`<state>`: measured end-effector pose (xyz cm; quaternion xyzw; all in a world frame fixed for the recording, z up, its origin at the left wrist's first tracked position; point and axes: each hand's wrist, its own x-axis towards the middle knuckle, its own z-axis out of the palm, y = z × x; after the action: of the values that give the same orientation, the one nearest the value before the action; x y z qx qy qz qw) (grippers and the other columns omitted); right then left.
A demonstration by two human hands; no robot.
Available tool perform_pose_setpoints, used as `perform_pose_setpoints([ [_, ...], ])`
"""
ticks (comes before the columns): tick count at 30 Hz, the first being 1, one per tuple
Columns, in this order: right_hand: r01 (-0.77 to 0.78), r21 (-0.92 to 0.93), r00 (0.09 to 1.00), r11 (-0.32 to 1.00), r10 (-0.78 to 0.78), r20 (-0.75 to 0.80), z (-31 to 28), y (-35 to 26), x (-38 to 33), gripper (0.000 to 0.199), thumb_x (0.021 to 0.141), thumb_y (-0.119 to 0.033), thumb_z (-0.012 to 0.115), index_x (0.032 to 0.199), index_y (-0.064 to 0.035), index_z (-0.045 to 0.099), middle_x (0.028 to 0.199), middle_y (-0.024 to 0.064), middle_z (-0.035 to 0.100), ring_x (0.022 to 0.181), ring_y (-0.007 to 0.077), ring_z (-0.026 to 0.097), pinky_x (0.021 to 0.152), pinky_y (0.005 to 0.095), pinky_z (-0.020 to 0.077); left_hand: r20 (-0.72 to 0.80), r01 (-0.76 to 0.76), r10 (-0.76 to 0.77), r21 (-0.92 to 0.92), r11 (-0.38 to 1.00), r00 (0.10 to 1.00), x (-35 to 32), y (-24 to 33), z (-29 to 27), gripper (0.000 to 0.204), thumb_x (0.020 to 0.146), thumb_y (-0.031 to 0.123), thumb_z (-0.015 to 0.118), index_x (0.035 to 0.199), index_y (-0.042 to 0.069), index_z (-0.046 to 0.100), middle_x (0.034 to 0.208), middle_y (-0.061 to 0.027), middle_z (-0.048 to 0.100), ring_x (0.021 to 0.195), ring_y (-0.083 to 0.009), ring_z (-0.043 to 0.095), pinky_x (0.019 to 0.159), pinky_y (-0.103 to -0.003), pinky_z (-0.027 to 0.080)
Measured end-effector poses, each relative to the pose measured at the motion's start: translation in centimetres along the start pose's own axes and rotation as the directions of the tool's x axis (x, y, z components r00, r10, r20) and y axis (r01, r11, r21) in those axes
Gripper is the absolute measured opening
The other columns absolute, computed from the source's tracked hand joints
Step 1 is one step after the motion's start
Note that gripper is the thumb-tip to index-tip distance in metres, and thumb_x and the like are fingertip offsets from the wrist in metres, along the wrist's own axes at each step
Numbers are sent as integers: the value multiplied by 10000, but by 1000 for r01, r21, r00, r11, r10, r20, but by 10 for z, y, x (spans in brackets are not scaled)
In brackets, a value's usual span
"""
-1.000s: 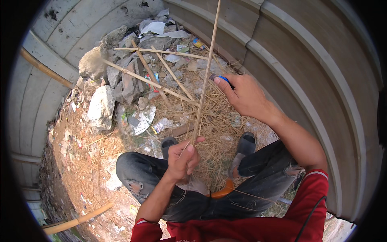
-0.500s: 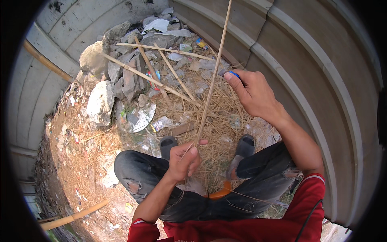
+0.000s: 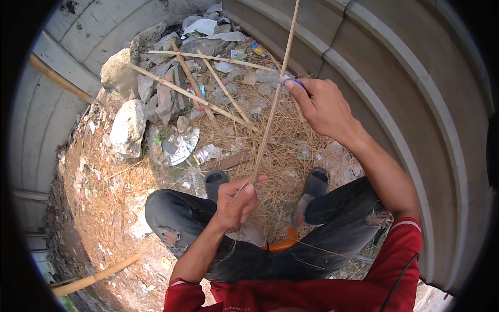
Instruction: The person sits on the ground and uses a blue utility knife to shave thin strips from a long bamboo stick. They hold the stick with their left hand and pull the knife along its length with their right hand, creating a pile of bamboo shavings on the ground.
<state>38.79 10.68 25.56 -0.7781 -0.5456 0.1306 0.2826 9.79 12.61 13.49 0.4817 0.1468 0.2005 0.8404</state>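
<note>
A long, thin bamboo strip [image 3: 271,112] runs from my lap up past the top of the picture. My left hand [image 3: 235,202] is closed round its lower part, with the index finger stretched out. Farther up, my right hand [image 3: 325,106] grips a small blue-handled blade [image 3: 285,79], whose grey edge meets the strip's side. Most of the handle is hidden in my fingers, so its exact kind cannot be made out. Thin shavings hang below my left hand and lie across my jeans.
Bamboo sticks [image 3: 192,94] lean crosswise over broken rocks [image 3: 128,127] ahead. Straw and litter [image 3: 291,151] cover the ground around my sandals. A ribbed metal wall [image 3: 410,104] rises close on the right. An orange curved piece [image 3: 285,243] lies between my legs; a bamboo pole [image 3: 99,274] is at lower left.
My right hand has moved slightly up and away along the strip, bringing the blade against it. My left hand keeps its grip in nearly the same place.
</note>
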Motion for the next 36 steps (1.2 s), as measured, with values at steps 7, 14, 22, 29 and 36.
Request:
perform_pose_setpoints([
  [7, 177, 14, 932, 984, -173, 318, 38, -23, -50, 549, 1073, -465, 492, 936, -4, 757, 738, 274, 665, 764, 474, 684, 722, 544, 550, -41, 14, -14, 1, 1000, 999, 2, 6, -6, 443, 1112, 231, 477, 1379, -112, 563, 534, 28, 422, 378, -57, 349, 401, -247, 306],
  [14, 99, 15, 995, 995, -99, -9, 15, -4, -8, 526, 1068, -464, 513, 941, -19, 763, 641, 244, 617, 660, 465, 651, 653, 525, 522, -61, 32, -29, 51, 998, 998, 0, 4, 2, 484, 1108, 294, 490, 1351, -116, 572, 505, 18, 390, 348, -68, 327, 376, -242, 303],
  [22, 152, -60, 978, 987, -141, 154, 30, -28, -31, 511, 1072, -446, 485, 964, -32, 763, 701, 236, 678, 759, 476, 692, 710, 545, 557, -72, 7, -6, 10, 1000, 997, -1, 10, -6, 453, 1113, 248, 486, 1368, -118, 562, 528, 19, 414, 372, -62, 353, 389, -236, 305],
  [29, 238, -64, 945, 969, -216, 247, 45, -38, -59, 503, 1061, -467, 503, 958, -48, 763, 706, 230, 682, 720, 462, 689, 686, 559, 550, -56, -30, 31, 17, 999, 998, 9, 12, -5, 456, 1106, 259, 498, 1368, -107, 572, 510, 9, 403, 349, -65, 326, 369, -236, 283],
  [36, 50, -95, 994, 994, -59, -94, 14, 2, 7, 521, 1077, -451, 482, 935, -32, 757, 689, 260, 659, 716, 477, 676, 675, 566, 541, -42, 61, -58, 71, 996, 997, 3, 3, -2, 412, 1111, 212, 492, 1390, -79, 577, 538, 26, 437, 380, -56, 365, 400, -242, 310],
])
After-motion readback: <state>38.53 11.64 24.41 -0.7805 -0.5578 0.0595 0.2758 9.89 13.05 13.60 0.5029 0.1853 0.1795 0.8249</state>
